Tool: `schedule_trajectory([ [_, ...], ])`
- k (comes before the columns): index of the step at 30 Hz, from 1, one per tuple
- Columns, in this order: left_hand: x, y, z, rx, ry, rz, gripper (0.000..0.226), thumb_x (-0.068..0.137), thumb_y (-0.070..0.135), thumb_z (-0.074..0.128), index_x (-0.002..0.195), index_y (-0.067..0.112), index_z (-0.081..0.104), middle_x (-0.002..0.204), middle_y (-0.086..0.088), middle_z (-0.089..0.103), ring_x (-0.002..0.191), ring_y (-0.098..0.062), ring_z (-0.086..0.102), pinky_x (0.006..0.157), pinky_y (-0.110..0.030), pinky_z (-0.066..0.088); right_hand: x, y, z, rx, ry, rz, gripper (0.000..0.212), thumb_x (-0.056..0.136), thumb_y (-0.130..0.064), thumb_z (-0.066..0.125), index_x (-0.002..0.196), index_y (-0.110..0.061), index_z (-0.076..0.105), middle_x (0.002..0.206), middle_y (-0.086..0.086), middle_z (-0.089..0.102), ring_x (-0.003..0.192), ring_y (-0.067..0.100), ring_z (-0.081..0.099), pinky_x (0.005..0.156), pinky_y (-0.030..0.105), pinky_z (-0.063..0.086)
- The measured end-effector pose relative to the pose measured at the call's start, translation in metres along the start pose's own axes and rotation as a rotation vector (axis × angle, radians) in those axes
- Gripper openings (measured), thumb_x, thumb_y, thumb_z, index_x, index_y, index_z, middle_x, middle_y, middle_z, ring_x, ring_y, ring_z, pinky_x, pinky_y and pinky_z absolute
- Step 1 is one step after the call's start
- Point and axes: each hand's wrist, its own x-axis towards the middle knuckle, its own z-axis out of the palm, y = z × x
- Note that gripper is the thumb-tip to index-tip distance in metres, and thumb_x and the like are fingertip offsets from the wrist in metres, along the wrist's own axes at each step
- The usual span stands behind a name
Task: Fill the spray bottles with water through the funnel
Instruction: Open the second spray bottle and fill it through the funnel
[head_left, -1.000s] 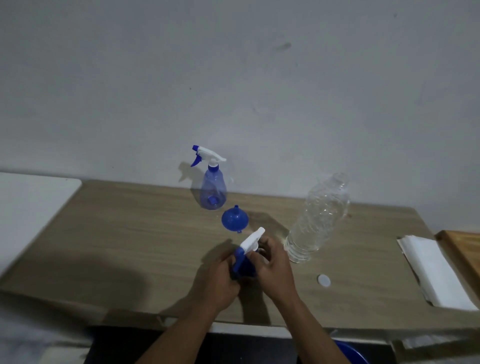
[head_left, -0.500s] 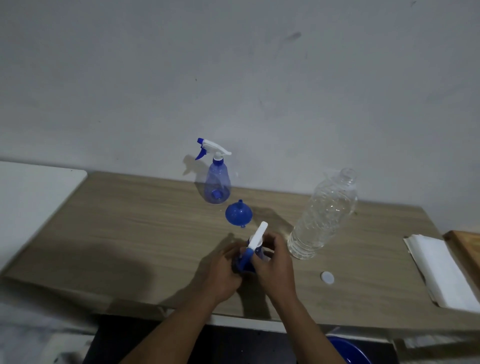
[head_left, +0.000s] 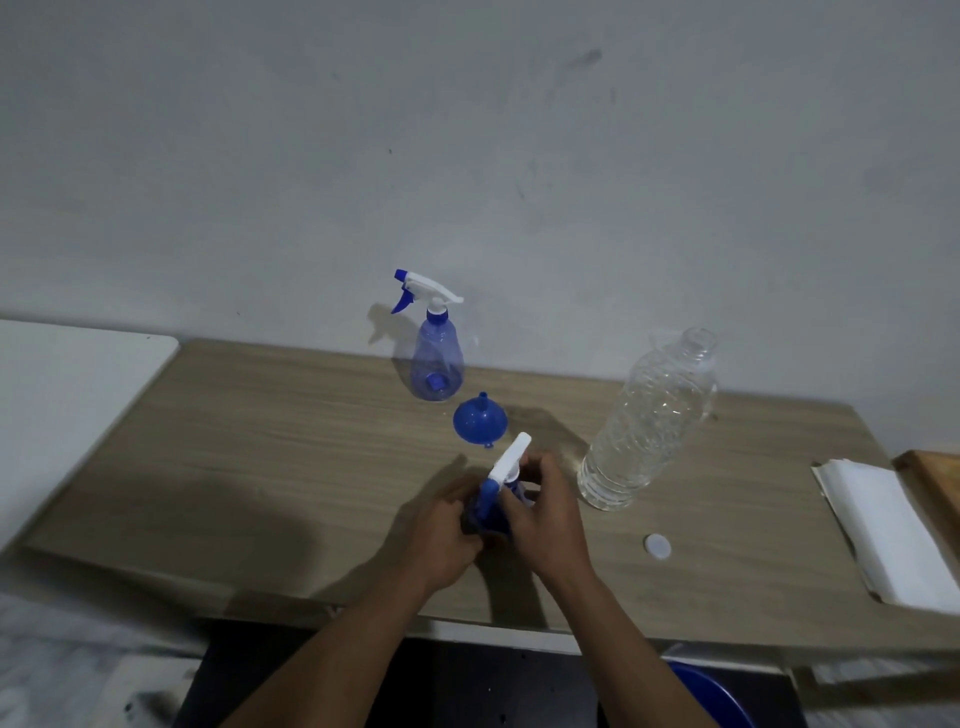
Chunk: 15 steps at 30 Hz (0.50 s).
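A blue spray bottle with a white trigger head (head_left: 506, 470) sits near the table's front, between both my hands. My left hand (head_left: 441, 535) wraps its body. My right hand (head_left: 545, 514) grips the neck under the white head. Most of the bottle's body is hidden by my fingers. A second blue spray bottle (head_left: 435, 353) stands upright by the wall. A blue funnel (head_left: 478, 422) lies upside down between the two bottles. To the right stands a clear water bottle (head_left: 644, 421), uncapped and partly full, with its white cap (head_left: 657, 546) lying on the table.
The wooden table (head_left: 260, 457) runs along a white wall. A stack of white paper towels (head_left: 888, 530) lies at the right end beside a wooden board (head_left: 935, 478). A white surface (head_left: 67, 395) adjoins the left end. A blue bucket rim (head_left: 711, 691) shows below the table.
The white trigger head has turned a little between my hands. My right hand has shifted its hold around the neck. The other objects stay where they were.
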Motion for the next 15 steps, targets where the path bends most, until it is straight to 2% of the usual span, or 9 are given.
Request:
schedule_trajectory([
  [2,-0.0013,-0.0007,-0.0006,-0.002,0.004,-0.006,0.061,0.08,0.003,0.069,0.129,0.036,0.055,0.109,0.022,0.06,0.089,0.009,0.056,0.08,0.0,0.044,-0.0016,0.0037,-0.0008,0.005,-0.03,-0.033,0.03,0.091,-0.005,0.069,0.11,-0.026,0.061,0.107,-0.009,0.068,0.099,0.001,0.064,0.078,0.014,0.051],
  [4,0.0003,0.0029,0.0017,-0.002,0.04,-0.011,0.071,0.074,0.008,0.072,0.129,0.047,0.051,0.12,0.022,0.063,0.105,0.004,0.06,0.096,-0.019,0.05,-0.0005,0.0077,-0.0088,-0.004,-0.073,-0.076,0.031,0.092,-0.004,0.065,0.116,-0.024,0.064,0.113,-0.003,0.066,0.102,0.006,0.064,0.083,0.017,0.052],
  [5,0.0017,0.0004,0.002,0.005,0.047,-0.014,0.072,0.073,0.011,0.073,0.129,0.05,0.049,0.122,0.022,0.064,0.107,0.002,0.06,0.097,-0.022,0.049,-0.0006,0.0081,-0.0094,-0.019,-0.081,-0.084,0.033,0.093,-0.005,0.064,0.118,-0.026,0.064,0.115,-0.003,0.065,0.103,0.006,0.064,0.084,0.016,0.051],
  [8,0.0034,-0.0026,0.0007,0.028,0.035,-0.03,0.071,0.075,0.018,0.074,0.13,0.053,0.046,0.114,0.021,0.066,0.095,0.005,0.059,0.083,-0.009,0.042,0.0014,0.0042,-0.0095,-0.017,-0.086,-0.058,0.034,0.088,-0.013,0.074,0.115,-0.029,0.062,0.11,-0.012,0.067,0.102,0.001,0.063,0.082,0.012,0.049],
  [11,0.0015,-0.0005,-0.0009,0.015,0.013,-0.029,0.062,0.078,0.01,0.071,0.123,0.048,0.05,0.087,0.027,0.056,0.077,0.013,0.053,0.065,0.001,0.037,0.0049,0.0015,-0.0088,-0.016,-0.057,-0.019,0.034,0.083,-0.016,0.081,0.107,-0.023,0.058,0.096,-0.022,0.067,0.093,-0.009,0.062,0.074,0.008,0.047],
  [13,0.0023,-0.0008,-0.0008,-0.016,0.007,-0.024,0.061,0.079,0.009,0.071,0.118,0.049,0.049,0.085,0.029,0.054,0.078,0.013,0.055,0.066,0.001,0.038,0.0062,0.0011,-0.0076,-0.039,-0.062,-0.036,0.028,0.087,-0.012,0.075,0.105,-0.022,0.057,0.096,-0.022,0.066,0.094,-0.008,0.061,0.073,0.008,0.047],
  [15,0.0039,-0.0023,0.0005,-0.017,0.008,-0.03,0.066,0.076,0.009,0.073,0.122,0.051,0.051,0.095,0.029,0.058,0.085,0.01,0.057,0.07,0.0,0.039,0.0054,0.0038,-0.0081,-0.032,-0.084,-0.074,0.022,0.091,-0.01,0.069,0.108,-0.022,0.06,0.101,-0.016,0.067,0.098,0.001,0.064,0.078,0.013,0.049],
])
